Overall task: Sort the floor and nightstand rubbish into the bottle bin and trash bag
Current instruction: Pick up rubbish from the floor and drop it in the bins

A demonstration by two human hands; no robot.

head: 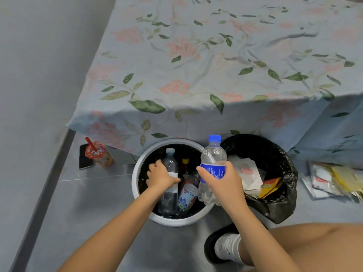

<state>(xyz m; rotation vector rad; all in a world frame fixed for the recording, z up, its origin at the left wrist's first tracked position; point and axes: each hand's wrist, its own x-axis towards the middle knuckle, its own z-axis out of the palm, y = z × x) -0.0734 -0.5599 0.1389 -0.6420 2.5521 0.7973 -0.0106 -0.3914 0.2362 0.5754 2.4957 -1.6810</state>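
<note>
Bottle [213,165] stood gripped in the right hand [225,180] over the bin's [135,185] right rim; the left hand [160,176] gripped one of three bottles inside. Bag [279,173] beside; cup [98,154] left.

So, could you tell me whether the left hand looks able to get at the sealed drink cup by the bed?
Probably not yet: the left hand grips a clear bottle inside the bottle bin; the drink cup stands unobstructed to its left.

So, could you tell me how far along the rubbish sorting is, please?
Done: bottles and a can lie in the bottle bin; wrappers fill the trash bag. In hand: the left hand and right hand each hold a bottle over the bin. Left: the drink cup and packets on the floor.
</note>
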